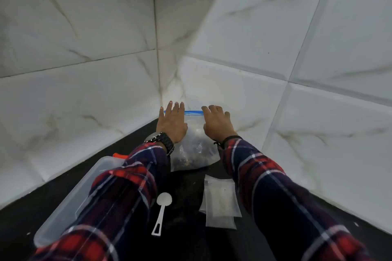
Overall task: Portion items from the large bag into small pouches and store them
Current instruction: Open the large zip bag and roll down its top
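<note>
Pressing both hands flat on one large bag [194,146] in the corner of the dark table [191,239], against the white tiled wall [84,91]. Our left hand [172,121] lies on the bag's left side, fingers straight and spread, tips at the blue zip strip [193,112]. Our right hand [216,121] lies on the right side, fingers slightly bent over the top edge; we can't tell if it pinches the strip. Bag holds dark contents, lower half. Count on the table: one bag, one white spoon [161,212] near the middle, one clear plastic container [70,203] at left under our left sleeve, and a small stack of pouches [220,201] at right, at least two, overlapping, exact number unclear. One watch [161,139] on the left wrist.
</note>
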### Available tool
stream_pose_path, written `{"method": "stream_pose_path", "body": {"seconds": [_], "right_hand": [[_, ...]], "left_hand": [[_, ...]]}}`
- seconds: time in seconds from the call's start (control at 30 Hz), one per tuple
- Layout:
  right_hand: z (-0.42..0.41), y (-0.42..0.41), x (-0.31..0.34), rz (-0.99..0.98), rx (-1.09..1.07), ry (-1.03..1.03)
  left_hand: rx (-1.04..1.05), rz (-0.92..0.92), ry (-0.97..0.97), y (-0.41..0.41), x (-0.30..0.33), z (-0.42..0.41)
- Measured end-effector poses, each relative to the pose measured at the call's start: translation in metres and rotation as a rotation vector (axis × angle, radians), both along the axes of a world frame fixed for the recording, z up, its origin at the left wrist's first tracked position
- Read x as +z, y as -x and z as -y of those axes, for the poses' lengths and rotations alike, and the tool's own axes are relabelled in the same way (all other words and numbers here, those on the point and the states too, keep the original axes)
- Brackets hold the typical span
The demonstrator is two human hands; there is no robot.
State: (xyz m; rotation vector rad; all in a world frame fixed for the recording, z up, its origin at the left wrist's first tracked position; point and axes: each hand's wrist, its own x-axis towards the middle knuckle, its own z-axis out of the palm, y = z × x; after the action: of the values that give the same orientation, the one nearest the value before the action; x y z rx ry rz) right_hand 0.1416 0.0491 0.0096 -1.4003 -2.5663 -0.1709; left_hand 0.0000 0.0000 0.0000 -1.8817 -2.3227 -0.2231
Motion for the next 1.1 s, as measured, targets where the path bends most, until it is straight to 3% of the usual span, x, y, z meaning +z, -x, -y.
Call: {"method": "stream_pose_path", "body": {"seconds": [0.3,0.53,0.77,0.9,1.1], "right_hand": [[-0.017,0.001,-0.013,0.011,-0.034,-0.034],[-0.022,0.005,-0.020,0.015,-0.068,-0.047],[-0.035,0.015,-0.020,0.106,0.063,-0.107],[-0.033,0.016,-0.022,0.157,0.024,-0.133],[-0.026,0.003,-0.011,0.014,0.046,-0.111]], "left_hand": [[0.020,-0.022,0.159,0.007,-0.006,-0.016],[0.047,-0.093,0.118,0.012,-0.009,-0.025],[-0.027,-0.087,0.177,0.019,-0.014,-0.043],[-0.040,-0.085,0.111,0.018,-0.017,-0.042],[-0.147,-0.072,-0.092,0.021,-0.012,-0.031]]}}
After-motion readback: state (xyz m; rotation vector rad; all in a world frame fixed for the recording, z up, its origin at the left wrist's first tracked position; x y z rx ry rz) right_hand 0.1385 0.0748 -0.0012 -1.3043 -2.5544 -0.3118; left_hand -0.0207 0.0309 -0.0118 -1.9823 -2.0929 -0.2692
